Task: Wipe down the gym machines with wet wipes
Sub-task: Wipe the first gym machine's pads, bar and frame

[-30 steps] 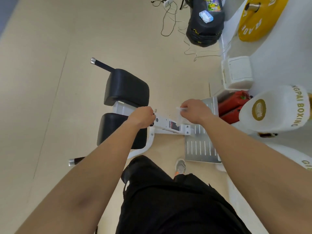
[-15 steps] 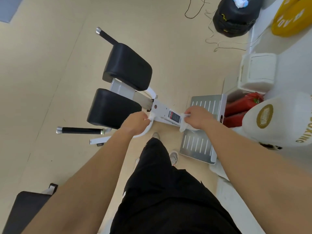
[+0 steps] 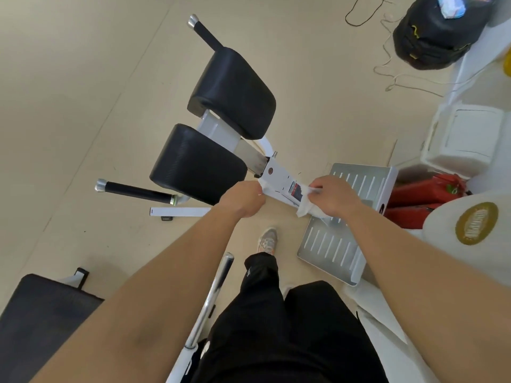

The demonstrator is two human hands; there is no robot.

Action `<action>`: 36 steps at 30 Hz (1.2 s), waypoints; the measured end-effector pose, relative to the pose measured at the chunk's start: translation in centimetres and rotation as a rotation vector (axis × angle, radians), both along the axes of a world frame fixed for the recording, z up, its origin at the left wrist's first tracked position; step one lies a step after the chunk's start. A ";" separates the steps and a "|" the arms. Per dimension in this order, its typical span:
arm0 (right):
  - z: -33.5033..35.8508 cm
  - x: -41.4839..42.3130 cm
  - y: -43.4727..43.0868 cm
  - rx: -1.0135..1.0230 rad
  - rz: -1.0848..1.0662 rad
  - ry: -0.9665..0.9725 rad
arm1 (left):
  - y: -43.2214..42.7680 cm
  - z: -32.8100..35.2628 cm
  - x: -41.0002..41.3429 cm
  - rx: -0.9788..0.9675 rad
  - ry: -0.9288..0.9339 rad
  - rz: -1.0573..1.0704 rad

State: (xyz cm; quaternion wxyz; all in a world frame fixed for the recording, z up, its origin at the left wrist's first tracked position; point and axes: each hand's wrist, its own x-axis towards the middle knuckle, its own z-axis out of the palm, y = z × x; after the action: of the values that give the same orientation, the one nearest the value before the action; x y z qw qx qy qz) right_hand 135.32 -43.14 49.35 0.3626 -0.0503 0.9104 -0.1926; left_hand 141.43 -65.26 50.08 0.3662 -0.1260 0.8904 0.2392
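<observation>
A white gym machine stands below me, with two black pads and a slanted white frame beam running down to a ribbed metal foot plate. My right hand pinches a white wet wipe against the beam, just over its printed label. My left hand is curled at the beam's left side, with a scrap of white wipe showing at its fingertips. Black handles with chrome caps stick out to the left.
A black bench pad lies at lower left, a chrome bar beside my legs. Red items and a white boxing bag crowd the right. A white lidded bin, loose cables and a black bag lie farther back.
The view has risen and tilted, showing more of the machine and the bench pad. My right hand has slid slightly up the beam with the wipe; my left hand stays at the beam.
</observation>
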 end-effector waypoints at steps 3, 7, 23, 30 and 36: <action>-2.0 2.0 0.8 -0.024 0.033 0.007 | 0.8 -1.9 2.0 -0.014 -0.010 0.046; -4.9 4.7 2.3 0.005 0.155 -0.021 | 2.0 -4.4 5.7 0.005 -0.028 0.078; -19.7 5.9 2.7 0.028 0.058 0.011 | 3.8 -18.8 7.3 0.040 0.012 0.130; -31.3 2.8 1.1 -0.087 -0.091 0.143 | 3.2 -29.1 2.9 0.058 0.107 0.147; -37.5 0.5 0.1 -0.309 -0.232 0.235 | 4.1 -36.2 0.8 0.112 0.248 0.323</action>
State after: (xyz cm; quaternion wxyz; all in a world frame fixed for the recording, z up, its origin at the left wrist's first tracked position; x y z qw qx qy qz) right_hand 135.82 -43.07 11.86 0.2176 -0.0223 0.9057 -0.3633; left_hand 142.20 -61.12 13.89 0.2170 -0.2160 0.8822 0.3578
